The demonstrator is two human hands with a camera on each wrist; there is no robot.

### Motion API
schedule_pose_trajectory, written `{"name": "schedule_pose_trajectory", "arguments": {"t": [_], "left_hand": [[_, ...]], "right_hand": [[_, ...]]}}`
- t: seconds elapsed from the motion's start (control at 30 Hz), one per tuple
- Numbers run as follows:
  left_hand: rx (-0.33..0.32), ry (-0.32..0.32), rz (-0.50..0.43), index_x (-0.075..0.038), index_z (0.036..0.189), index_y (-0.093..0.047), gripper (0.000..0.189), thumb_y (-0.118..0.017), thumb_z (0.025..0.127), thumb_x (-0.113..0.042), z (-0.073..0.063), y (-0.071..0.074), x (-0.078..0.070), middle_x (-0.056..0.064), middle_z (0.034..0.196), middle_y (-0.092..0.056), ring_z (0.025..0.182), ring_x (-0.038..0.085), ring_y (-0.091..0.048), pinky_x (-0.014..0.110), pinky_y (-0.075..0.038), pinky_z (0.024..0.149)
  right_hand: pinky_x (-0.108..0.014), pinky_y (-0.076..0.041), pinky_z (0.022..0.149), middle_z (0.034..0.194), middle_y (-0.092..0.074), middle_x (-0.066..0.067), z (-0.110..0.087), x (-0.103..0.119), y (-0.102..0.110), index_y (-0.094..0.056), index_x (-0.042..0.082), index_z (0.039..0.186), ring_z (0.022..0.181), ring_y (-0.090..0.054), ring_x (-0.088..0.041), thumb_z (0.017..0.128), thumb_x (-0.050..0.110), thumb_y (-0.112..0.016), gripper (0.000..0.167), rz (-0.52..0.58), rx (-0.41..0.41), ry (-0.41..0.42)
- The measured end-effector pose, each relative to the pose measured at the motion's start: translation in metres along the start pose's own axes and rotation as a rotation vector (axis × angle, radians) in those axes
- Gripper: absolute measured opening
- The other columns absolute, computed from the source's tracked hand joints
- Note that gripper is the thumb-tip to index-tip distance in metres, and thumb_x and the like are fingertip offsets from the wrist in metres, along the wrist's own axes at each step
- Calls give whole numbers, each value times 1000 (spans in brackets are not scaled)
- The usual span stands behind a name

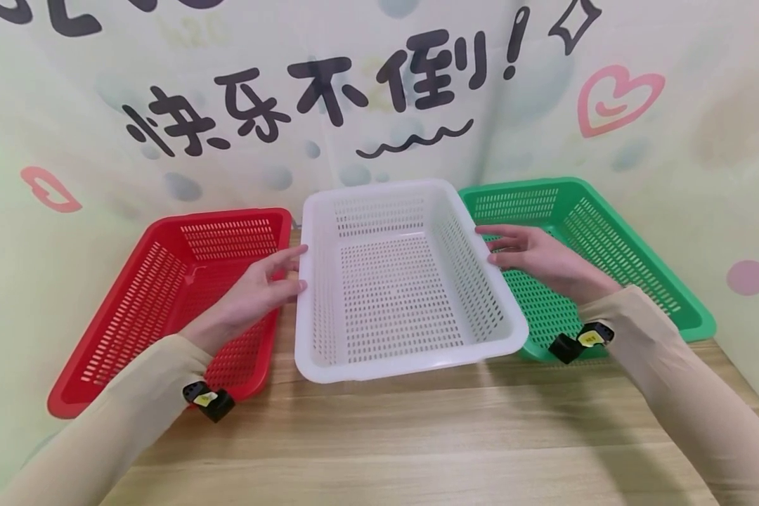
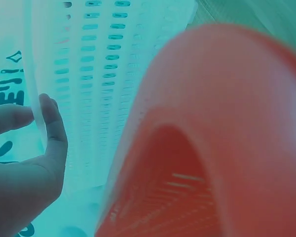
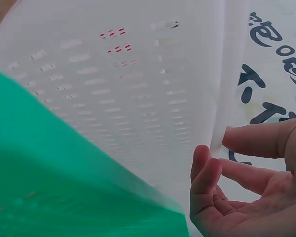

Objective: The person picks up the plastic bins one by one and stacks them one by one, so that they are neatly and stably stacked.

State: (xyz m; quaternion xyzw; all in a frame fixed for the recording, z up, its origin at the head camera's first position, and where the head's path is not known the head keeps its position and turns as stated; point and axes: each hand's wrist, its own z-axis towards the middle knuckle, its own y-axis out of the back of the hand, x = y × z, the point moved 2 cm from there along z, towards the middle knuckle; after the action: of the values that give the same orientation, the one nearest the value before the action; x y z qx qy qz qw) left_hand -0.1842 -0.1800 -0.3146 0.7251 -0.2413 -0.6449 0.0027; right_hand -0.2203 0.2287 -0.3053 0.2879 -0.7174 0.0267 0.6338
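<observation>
A white perforated plastic basket (image 1: 411, 361) is held between both hands in the head view, its near edge lifted over the wooden table. My left hand (image 1: 253, 292) pinches the left rim; the left wrist view shows thumb and fingers (image 2: 53, 128) on either side of the rim. On the opposite side my right hand (image 1: 537, 258) grips the right rim between thumb and fingertips, seen close in the right wrist view. A red basket (image 1: 230, 242) lies beneath the left forearm, and a green basket (image 1: 645, 249) beneath the right one.
The wooden table (image 1: 329, 450) runs along the front. Behind the baskets hangs a pale printed cloth (image 1: 316, 161) with dark lettering and pink hearts. Red and green baskets flank the white one closely, overlapping it in the wrist views.
</observation>
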Motion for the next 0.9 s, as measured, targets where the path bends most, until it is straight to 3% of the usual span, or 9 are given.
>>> {"name": "schedule_pose_trajectory", "arguments": {"t": [0.33, 0.57, 0.9], "left_hand": [[-14, -66, -89, -18, 154, -25, 79, -70, 89, -18, -1, -4, -10, 9, 139, -42, 115, 25, -58, 37, -50, 92], [-34, -105, -144, -19, 154, -26, 74, -67, 91, -19, 0, -5, -15, 5, 141, -42, 119, 23, -55, 35, -49, 94], [-6, -243, -259, -15, 154, -25, 67, -58, 96, -12, 2, -11, -20, 7, 146, -38, 127, 26, -46, 33, -47, 97]], "right_hand": [[-49, -40, 96, 125, -58, -15, -11, 9, 7, -41, 16, 147, 108, -58, -28, 93, 21, -66, 59, 49, -52, 29], [-34, -51, 88, 123, -60, -11, -18, 12, 10, -38, 11, 148, 103, -63, -24, 96, 17, -62, 58, 94, -97, 112], [-34, -56, 79, 128, -45, -16, -30, 14, 10, -40, 9, 147, 104, -60, -21, 97, 9, -57, 53, 255, -134, 226]]}}
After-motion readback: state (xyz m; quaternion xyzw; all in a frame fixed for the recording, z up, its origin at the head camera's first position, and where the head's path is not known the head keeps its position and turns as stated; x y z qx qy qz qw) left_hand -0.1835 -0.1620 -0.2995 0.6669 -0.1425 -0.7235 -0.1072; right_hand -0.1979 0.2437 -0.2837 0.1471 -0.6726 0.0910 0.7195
